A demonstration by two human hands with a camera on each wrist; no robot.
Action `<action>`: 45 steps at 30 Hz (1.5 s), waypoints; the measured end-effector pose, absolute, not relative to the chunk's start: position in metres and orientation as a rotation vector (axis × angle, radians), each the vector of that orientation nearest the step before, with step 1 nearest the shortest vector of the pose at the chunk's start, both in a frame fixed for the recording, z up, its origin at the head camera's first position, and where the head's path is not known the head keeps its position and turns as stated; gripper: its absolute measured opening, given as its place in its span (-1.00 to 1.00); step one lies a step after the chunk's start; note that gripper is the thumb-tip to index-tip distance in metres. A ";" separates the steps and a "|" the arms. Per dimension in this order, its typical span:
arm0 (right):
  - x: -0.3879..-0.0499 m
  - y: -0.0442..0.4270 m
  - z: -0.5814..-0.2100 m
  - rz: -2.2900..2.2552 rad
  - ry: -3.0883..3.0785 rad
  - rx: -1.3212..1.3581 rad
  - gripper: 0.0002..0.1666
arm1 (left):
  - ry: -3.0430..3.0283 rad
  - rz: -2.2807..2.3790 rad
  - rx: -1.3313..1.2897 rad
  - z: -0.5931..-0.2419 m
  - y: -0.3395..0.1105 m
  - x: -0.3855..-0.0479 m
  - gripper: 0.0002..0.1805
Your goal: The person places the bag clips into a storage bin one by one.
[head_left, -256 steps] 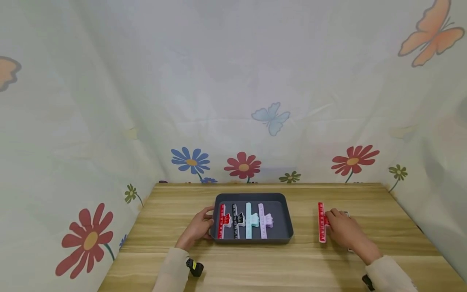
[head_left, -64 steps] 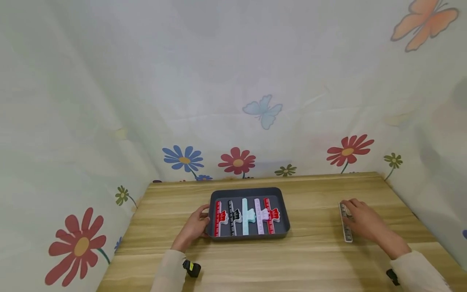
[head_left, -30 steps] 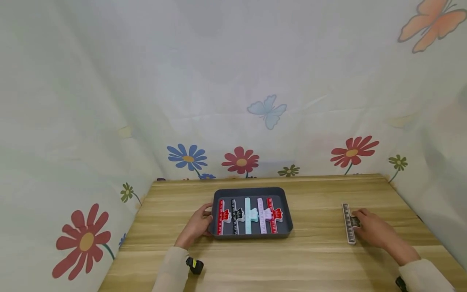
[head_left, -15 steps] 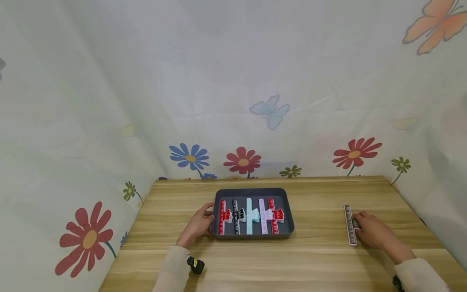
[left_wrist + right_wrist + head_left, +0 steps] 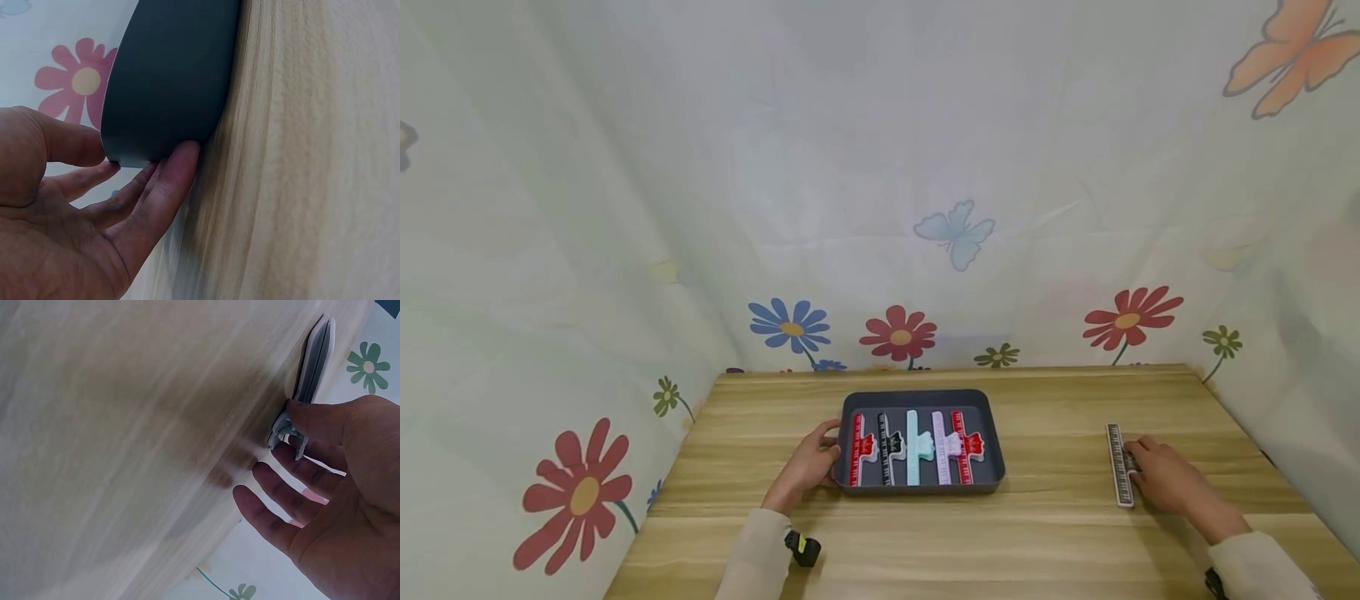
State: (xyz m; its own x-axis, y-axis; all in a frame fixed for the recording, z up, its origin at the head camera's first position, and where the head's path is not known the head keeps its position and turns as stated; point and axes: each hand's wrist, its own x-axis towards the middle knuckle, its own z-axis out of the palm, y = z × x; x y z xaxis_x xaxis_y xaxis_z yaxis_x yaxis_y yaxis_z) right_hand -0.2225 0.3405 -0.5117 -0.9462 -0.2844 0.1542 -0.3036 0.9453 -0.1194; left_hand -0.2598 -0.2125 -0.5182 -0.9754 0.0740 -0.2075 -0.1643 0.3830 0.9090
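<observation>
In the head view, my left hand (image 5: pixel 808 462) holds the left end of a dark grey tray (image 5: pixel 925 489). The left wrist view shows its fingers spread against the tray's end wall (image 5: pixel 172 81). Inside the tray, long clips lie side by side: a red clip (image 5: pixel 857 450), a black clip (image 5: pixel 887 450), a mint clip (image 5: pixel 913 450), a lilac clip (image 5: pixel 939 450) and another red clip (image 5: pixel 962 450). Farther right, my right hand (image 5: pixel 1165 479) pinches the handle of a black-and-white clip (image 5: pixel 1118 467) between thumb and index finger; its long bar (image 5: pixel 319 356) stays near the tabletop.
A wood-grain table (image 5: pixel 955 550) lies under everything. Behind it and at both sides hangs a pale curtain (image 5: pixel 850 167) printed with flowers and butterflies. Bare wood separates the tray from the black-and-white clip.
The second red clip has gone from the table into the tray, right of the lilac one. My right hand has moved from it to the black-and-white clip. The left hand stays at the tray.
</observation>
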 end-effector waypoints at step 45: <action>-0.231 0.261 -0.477 0.356 -2.950 0.561 -0.45 | 2.397 1.670 -0.075 -0.521 -0.212 -0.258 -0.44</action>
